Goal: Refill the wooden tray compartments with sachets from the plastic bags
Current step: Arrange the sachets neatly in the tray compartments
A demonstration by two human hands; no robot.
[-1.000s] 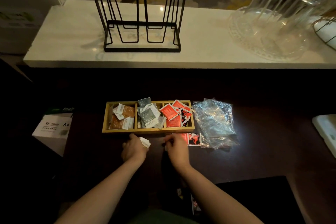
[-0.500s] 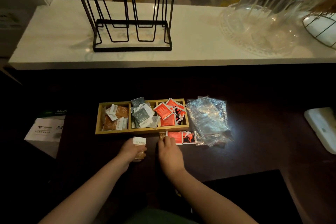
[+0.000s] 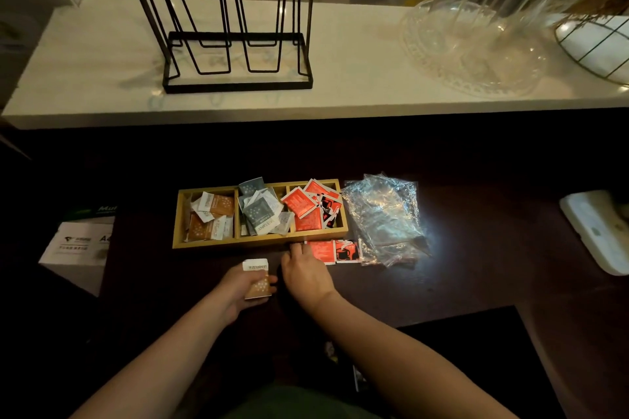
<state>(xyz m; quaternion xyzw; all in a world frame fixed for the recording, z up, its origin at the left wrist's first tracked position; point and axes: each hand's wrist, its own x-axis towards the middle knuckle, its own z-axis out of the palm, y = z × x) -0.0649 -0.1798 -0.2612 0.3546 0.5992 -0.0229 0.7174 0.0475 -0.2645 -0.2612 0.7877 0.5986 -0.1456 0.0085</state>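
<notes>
Two hands nearer vs 0.5s ago; left hand (image 3: 243, 284) w/ brown sachet (image 3: 258, 282).

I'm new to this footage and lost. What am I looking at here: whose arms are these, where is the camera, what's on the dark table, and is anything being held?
No machine here: a person works with bare hands. The one picture comes from a camera worn on the head, looking forward and down, so both arms reach in from the bottom.

On the dark table lies a wooden tray with three compartments: brown and white sachets on the left, grey ones in the middle, red ones on the right. Right of it lie crumpled plastic bags. In front of the tray's right end, loose red sachets lie on the table.

The left hand holds a brown sachet with a white end. The right hand reaches toward the loose red sachets, a fingertip at their edge; whether it grips one is unclear.
</notes>
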